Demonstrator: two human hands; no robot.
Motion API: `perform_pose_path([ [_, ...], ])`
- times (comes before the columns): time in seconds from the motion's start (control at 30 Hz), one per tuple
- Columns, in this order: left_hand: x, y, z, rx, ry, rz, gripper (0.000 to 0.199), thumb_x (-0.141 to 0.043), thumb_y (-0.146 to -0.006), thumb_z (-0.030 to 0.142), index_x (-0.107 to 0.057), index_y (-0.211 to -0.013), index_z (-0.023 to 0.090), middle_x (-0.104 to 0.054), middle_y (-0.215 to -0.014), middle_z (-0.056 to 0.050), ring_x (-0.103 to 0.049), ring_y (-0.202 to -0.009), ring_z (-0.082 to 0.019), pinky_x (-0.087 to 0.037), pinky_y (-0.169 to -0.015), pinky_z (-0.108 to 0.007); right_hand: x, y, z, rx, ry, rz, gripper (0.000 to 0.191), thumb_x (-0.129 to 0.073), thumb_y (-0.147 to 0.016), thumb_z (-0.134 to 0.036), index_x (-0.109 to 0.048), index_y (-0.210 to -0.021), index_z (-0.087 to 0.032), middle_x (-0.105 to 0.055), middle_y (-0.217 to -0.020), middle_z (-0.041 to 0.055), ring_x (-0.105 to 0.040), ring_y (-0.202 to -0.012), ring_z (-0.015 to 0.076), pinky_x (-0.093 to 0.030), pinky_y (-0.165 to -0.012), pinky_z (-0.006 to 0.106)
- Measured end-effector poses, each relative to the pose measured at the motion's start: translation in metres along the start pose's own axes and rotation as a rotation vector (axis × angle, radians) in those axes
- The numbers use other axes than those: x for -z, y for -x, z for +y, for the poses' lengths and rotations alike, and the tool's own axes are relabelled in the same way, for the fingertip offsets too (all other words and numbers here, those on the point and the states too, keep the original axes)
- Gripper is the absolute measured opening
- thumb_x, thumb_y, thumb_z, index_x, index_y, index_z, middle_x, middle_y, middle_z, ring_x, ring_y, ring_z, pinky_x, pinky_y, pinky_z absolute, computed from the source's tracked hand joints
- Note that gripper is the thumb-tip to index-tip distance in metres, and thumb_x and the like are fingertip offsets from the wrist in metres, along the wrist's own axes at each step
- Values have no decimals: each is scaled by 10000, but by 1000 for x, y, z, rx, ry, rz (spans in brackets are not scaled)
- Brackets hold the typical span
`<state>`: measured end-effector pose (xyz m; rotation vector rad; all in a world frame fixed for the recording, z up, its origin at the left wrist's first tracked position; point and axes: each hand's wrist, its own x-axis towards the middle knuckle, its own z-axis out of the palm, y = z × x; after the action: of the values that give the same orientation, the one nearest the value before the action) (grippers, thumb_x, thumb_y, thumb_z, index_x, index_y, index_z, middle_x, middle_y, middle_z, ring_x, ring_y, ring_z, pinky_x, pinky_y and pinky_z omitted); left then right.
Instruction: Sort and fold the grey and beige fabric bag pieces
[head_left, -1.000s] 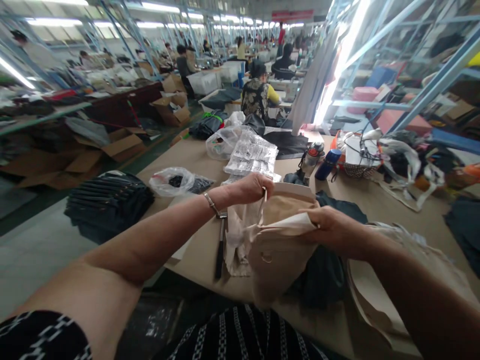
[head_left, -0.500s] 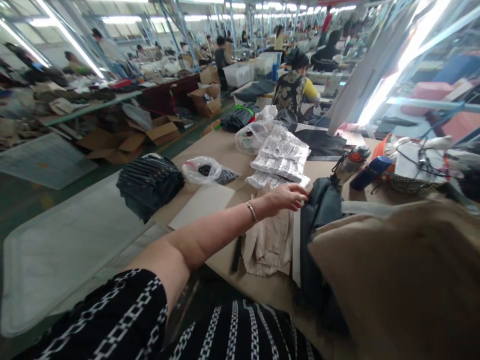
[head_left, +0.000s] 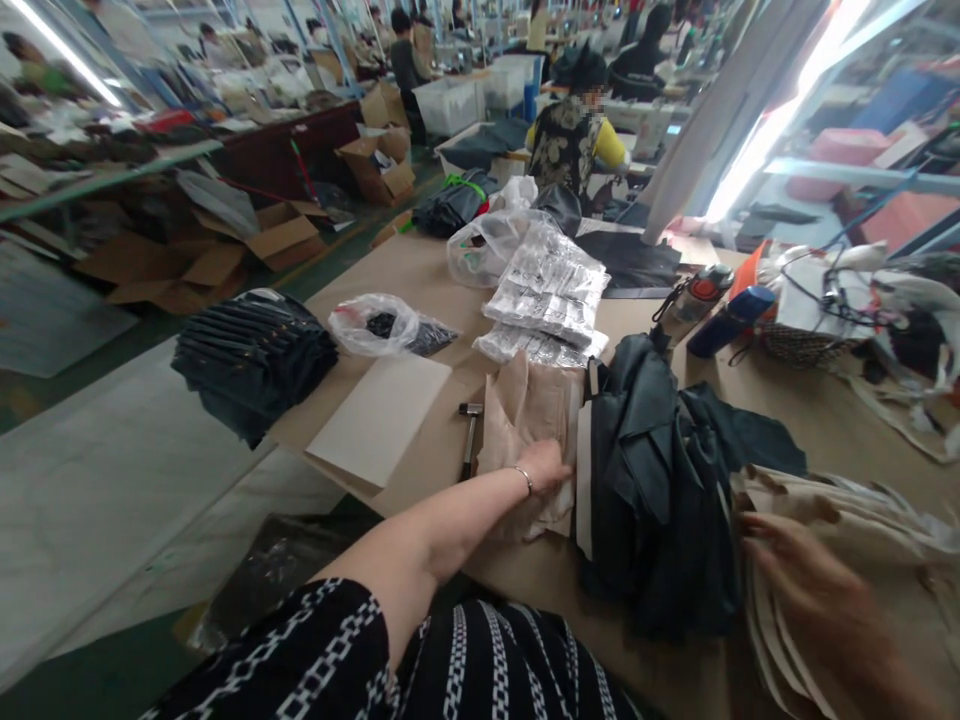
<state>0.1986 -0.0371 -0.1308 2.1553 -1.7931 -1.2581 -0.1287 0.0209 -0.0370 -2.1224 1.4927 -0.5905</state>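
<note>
Since 0.5 s ago, in the head view, the left hand (head_left: 543, 466) has dropped lower onto the beige cloth (head_left: 521, 405), and the beige piece held up at right has gone down to the beige stack (head_left: 847, 515). Left fingers touch the cloth; whether they pinch it, I cannot tell. Blurred, the right hand (head_left: 814, 585) is at the stack, grip unclear. Dark cloth (head_left: 641, 430) lies between; a hammer (head_left: 470, 435) sits just left of the beige cloth.

flask (head_left: 696, 305) beside blue bottle (head_left: 731, 322) | open cartons (head_left: 285, 238) on floor (head_left: 341, 258), left | yellow-sleeved co-worker (head_left: 562, 145) beyond surface (head_left: 397, 272) | pink box (head_left: 847, 160), far right
</note>
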Motion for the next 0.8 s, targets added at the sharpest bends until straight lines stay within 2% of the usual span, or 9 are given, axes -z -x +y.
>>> perform_pose_path([
  [0.13,-8,-2,2,41,-32,-32,275,-535,-734,151,-643,-958,32,-621,-1014,-279,-589,-1013,-364,-453,-840,-399,-87,-19,-66,168,-46,-377,204,-432,-910,-266,-573,-1053,-228,-587,-1101,58,-561,-1021,201,-471,-902,359],
  [0.2,0,0,-1,37,-17,-57,224,-525,-704,90,-651,-884,46,-632,-981,-264,-591,-1012,-345,-454,-842,-378,-119,-34,-91,227,-19,-436,210,-414,-910,-198,-590,-1024,-211,-602,-1031,54,-564,-972,190,-478,-871,331],
  [0.27,14,7,-5,8,23,-86,166,-532,-675,78,-637,-804,75,-647,-912,-217,-609,-958,-311,-468,-813,-348,-135,-49,-101,261,44,-412,217,-430,-900,-161,-603,-1025,-195,-603,-1017,63,-550,-972,196,-477,-871,322],
  [0.43,68,46,-21,-123,230,-247,50,-460,-694,137,-506,-684,154,-559,-602,-22,-562,-544,-144,-460,-530,-239,-128,-89,-99,486,381,-161,497,-526,-803,-49,-519,-1276,-200,-435,-1338,133,-330,-1271,310,-353,-1027,444],
  [0.53,99,70,-28,-227,419,-430,9,-488,-642,151,-483,-646,157,-521,-535,9,-501,-461,-106,-423,-477,-211,-115,-109,-116,710,487,-120,578,-559,-792,-66,-470,-1326,-267,-344,-1433,103,-181,-1353,356,-248,-1060,538],
  [0.6,115,81,-28,-275,577,-529,41,-514,-615,167,-508,-653,152,-500,-510,19,-480,-447,-97,-413,-473,-209,-107,-120,-134,829,440,-153,529,-550,-816,-90,-469,-1316,-244,-431,-1373,91,-274,-1321,315,-230,-1075,511],
  [0.67,127,91,-26,-285,699,-547,89,-554,-635,219,-523,-680,149,-485,-523,28,-475,-468,-91,-412,-490,-208,-99,-130,-151,864,365,-211,347,-504,-855,-95,-555,-1186,-187,-579,-1168,85,-473,-1149,239,-327,-1018,395],
  [0.73,141,101,-23,-307,744,-382,174,-597,-674,302,-528,-699,143,-504,-575,23,-479,-512,-86,-409,-520,-206,-90,-141,-163,794,337,-250,164,-462,-893,-128,-606,-965,-160,-628,-915,62,-572,-891,184,-413,-836,292],
  [0.8,158,116,-22,-352,752,40,246,-596,-731,379,-546,-748,140,-548,-660,5,-495,-581,-89,-408,-566,-208,-78,-151,-172,653,361,-214,178,-430,-922,-187,-574,-817,-170,-604,-777,37,-574,-738,168,-391,-669,269],
])
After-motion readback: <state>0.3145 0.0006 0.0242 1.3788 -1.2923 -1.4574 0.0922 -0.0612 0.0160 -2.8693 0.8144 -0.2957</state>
